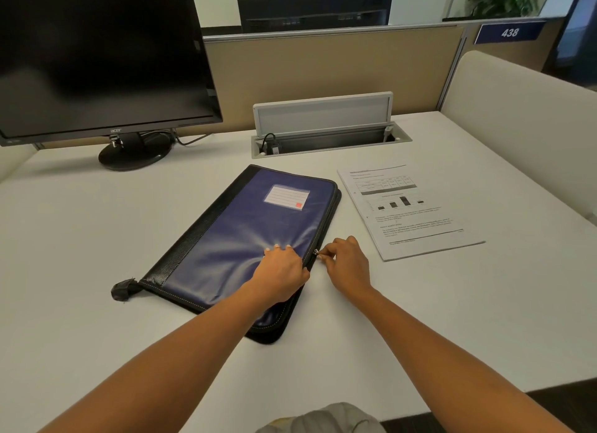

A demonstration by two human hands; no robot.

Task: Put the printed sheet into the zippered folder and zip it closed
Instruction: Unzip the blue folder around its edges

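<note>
A dark blue zippered folder (258, 225) with black edging and a white label lies flat and slanted in the middle of the white desk. My left hand (280, 272) presses down on its cover near the right edge, with the fingers curled into the fabric, which is wrinkled around them. My right hand (347, 264) pinches the small metal zipper pull (316, 252) on the folder's right side. The printed sheet (408, 209), with a table, a bar chart and text, lies flat on the desk to the right of the folder, apart from both hands.
A black monitor (97, 61) on a round stand is at the back left. An open cable box (326, 132) with a raised lid sits behind the folder. A beige partition runs along the back and a cream divider (523, 109) along the right.
</note>
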